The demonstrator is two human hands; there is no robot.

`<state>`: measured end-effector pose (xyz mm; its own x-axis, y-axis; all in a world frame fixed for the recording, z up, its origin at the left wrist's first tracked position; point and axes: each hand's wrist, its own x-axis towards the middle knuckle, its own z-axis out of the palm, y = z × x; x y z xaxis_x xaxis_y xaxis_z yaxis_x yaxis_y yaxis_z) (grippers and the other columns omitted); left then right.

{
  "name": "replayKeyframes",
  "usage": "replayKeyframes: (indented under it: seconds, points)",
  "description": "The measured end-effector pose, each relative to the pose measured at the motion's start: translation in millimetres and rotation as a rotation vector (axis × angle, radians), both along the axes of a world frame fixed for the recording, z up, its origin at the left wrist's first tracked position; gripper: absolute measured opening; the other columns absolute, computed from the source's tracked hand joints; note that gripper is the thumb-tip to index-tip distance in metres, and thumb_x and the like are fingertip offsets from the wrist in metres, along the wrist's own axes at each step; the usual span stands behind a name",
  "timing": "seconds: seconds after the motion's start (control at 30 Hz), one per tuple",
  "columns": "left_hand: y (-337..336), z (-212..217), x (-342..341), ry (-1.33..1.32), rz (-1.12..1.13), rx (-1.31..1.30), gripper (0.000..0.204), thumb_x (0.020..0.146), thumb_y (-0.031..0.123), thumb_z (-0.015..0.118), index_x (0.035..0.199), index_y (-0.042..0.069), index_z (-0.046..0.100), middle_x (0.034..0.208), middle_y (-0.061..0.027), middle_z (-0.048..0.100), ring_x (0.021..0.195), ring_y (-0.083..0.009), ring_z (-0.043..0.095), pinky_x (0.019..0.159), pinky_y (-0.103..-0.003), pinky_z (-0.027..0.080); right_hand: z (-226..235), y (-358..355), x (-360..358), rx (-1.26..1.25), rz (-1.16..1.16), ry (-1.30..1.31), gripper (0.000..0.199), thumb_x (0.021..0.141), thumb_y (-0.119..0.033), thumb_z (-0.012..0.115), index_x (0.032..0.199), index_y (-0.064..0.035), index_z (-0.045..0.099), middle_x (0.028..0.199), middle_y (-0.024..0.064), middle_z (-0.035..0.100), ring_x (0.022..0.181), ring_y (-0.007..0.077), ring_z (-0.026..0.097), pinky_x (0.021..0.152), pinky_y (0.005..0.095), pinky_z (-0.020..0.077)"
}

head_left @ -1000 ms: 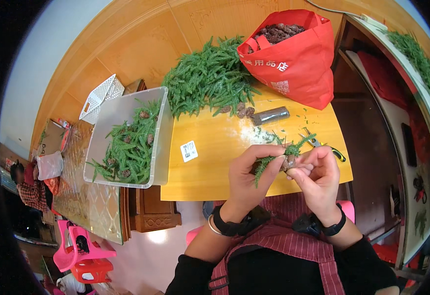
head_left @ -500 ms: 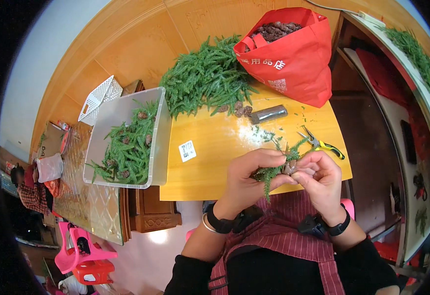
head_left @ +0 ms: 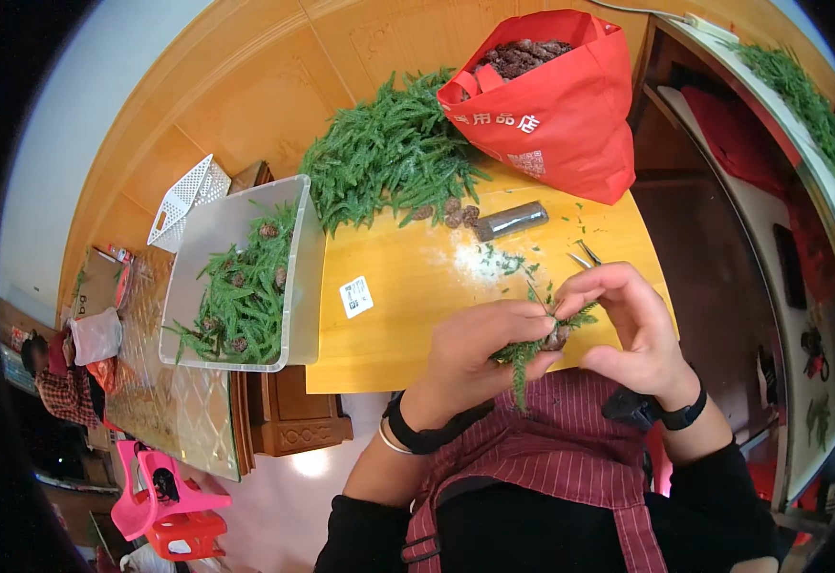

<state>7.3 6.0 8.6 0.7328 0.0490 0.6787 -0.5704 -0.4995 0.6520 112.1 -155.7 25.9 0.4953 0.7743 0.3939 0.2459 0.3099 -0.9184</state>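
Note:
My left hand (head_left: 480,349) is closed on an artificial pine sprig (head_left: 520,380), pinched between thumb and fingers above the table's near edge. A small brown pinecone (head_left: 558,337) sits against the green needles. On the other side, my right hand (head_left: 635,329) is spread, its thumb away from the fingers. Its fingertips reach the top of the sprig, by a thin stem or wire. Behind that hand lie the pliers (head_left: 586,255); only their jaws show, the handles being hidden.
A dark roll (head_left: 513,221), several loose pinecones (head_left: 454,212), white powder (head_left: 482,263) and a label (head_left: 355,297) lie on the yellow table (head_left: 389,349). Behind are heaped green branches (head_left: 389,153) and a red bag (head_left: 570,134) of pinecones. Left stands a plastic bin (head_left: 309,277) with decorated sprigs.
My right thumb has come away from the pinecone, and the right fingers have moved up to the sprig's top, covering the pliers' handles. My left hand keeps its hold. The view has shifted slightly.

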Motion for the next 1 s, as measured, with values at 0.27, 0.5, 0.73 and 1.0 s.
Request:
replayKeyframes:
  seconds: [0.27, 0.5, 0.73, 1.0]
  points:
    - [0, 6, -5, -0.007, -0.034, 0.074, 0.038, 0.059, 0.002, 0.077, 0.092, 0.007, 0.059, 0.088, -0.0105, 0.064, 0.078, -0.0241, 0.064, 0.066, -0.029, 0.051, 1, 0, -2, -0.134, -0.031, -0.024, 0.034, 0.072, -0.002, 0.062, 0.104, 0.0017, 0.049, 0.075, 0.0005, 0.052, 0.073, 0.0082, 0.05, 0.071, 0.0222, 0.0406]
    - [3, 9, -8, 0.072, -0.203, 0.009, 0.043, 0.059, 0.0, 0.077, 0.096, 0.006, 0.058, 0.089, -0.0118, 0.064, 0.076, -0.0221, 0.064, 0.065, -0.028, 0.051, 13, 1, 7, -0.274, 0.198, 0.094, 0.023, 0.074, -0.009, 0.065, 0.095, 0.0004, 0.06, 0.074, -0.0012, 0.051, 0.068, 0.0067, 0.047, 0.064, 0.0199, 0.0382]
    - [1, 7, -15, 0.158, -0.243, -0.087, 0.042, 0.059, -0.002, 0.077, 0.095, 0.004, 0.057, 0.091, -0.0128, 0.064, 0.077, -0.02, 0.064, 0.065, -0.028, 0.051, 3, 5, 6, -0.172, 0.334, 0.424, 0.017, 0.073, -0.01, 0.068, 0.084, -0.0019, 0.057, 0.081, 0.0009, 0.051, 0.069, 0.0073, 0.047, 0.063, 0.0198, 0.0382]
    - [0, 17, -15, 0.09, -0.194, 0.021, 0.04, 0.058, 0.002, 0.079, 0.091, 0.005, 0.058, 0.087, -0.0111, 0.064, 0.074, -0.0217, 0.064, 0.063, -0.028, 0.051, 6, 4, 8, -0.227, 0.332, 0.34, 0.015, 0.073, -0.009, 0.068, 0.078, -0.0023, 0.055, 0.078, 0.0015, 0.05, 0.07, 0.0077, 0.049, 0.062, 0.0194, 0.0384]
